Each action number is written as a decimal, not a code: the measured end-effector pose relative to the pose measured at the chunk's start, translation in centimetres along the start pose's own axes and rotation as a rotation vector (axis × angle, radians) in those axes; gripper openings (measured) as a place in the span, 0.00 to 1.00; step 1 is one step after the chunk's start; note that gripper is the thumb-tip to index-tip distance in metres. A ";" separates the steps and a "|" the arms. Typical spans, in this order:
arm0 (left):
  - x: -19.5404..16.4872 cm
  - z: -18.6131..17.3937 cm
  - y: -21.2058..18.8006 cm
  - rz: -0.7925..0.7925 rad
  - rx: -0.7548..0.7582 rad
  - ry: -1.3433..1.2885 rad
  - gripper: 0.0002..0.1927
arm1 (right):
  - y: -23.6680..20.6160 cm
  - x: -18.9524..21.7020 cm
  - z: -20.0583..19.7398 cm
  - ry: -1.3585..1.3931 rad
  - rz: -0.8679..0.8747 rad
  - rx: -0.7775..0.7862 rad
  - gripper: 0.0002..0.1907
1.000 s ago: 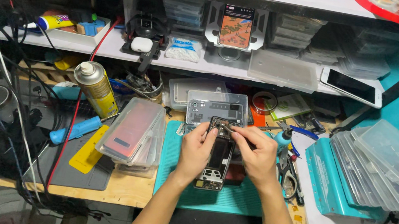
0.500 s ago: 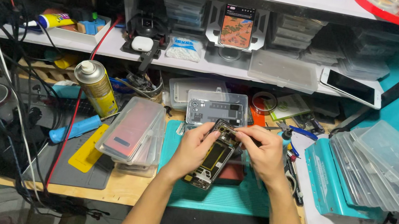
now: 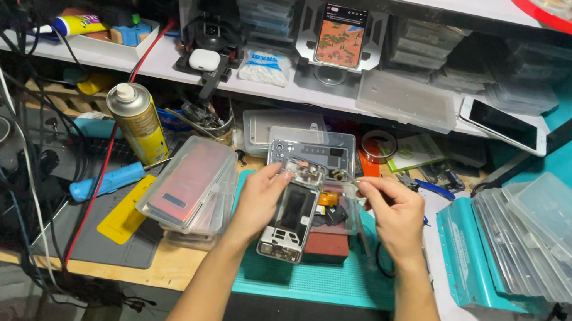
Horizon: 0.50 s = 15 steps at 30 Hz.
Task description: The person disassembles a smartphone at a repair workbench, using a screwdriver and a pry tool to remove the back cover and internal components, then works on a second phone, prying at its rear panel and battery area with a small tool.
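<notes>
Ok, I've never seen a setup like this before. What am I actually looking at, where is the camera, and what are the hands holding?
There is no machine here: a person works with two bare hands, and the one picture comes from a camera worn on their head, looking down at a cluttered workbench.

The left hand grips an opened phone body, its insides showing, held over a teal mat. The right hand pinches something small at the phone's top; what it is, is too small to tell.

To the left lie a stack of clear plastic cases, a yellow spray can and a blue-handled tool. To the right is a pile of clear lidded boxes. On the shelf behind, a lit phone stands in a holder.
</notes>
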<state>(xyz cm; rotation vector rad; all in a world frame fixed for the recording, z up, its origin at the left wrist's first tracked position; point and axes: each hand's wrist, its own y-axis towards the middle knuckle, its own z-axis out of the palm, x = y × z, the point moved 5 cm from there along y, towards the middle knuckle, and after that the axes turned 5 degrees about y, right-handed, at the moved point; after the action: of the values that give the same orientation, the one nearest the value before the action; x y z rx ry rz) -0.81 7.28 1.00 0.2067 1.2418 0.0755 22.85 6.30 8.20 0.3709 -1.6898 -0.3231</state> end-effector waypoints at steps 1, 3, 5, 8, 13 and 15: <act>0.1 -0.8 0.0 0.004 -0.043 -0.039 0.13 | 0.1 -0.5 -0.5 0.015 0.012 -0.016 0.08; 0.2 -2.4 -0.1 0.001 -0.124 -0.103 0.14 | 0.3 -1.9 -1.6 -0.110 0.103 -0.056 0.08; 0.1 -3.8 -0.4 0.017 -0.189 -0.131 0.13 | 0.3 -3.3 -2.5 -0.239 0.181 -0.072 0.08; -0.3 -5.4 -0.8 0.057 -0.251 -0.135 0.12 | 0.1 -5.0 -2.8 -0.422 0.265 -0.051 0.08; 0.1 -5.7 -1.1 -0.062 -0.281 -0.242 0.14 | -0.4 -5.6 -1.6 -0.621 0.187 -0.015 0.10; 0.0 -5.0 -1.1 -0.046 -0.235 -0.237 0.14 | -0.7 -5.0 -1.1 -0.695 0.140 0.008 0.09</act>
<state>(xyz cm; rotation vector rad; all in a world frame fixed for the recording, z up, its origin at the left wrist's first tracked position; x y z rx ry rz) -5.60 6.83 -0.77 -0.0174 0.9917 0.1518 24.61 7.77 3.59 0.1442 -2.3839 -0.3651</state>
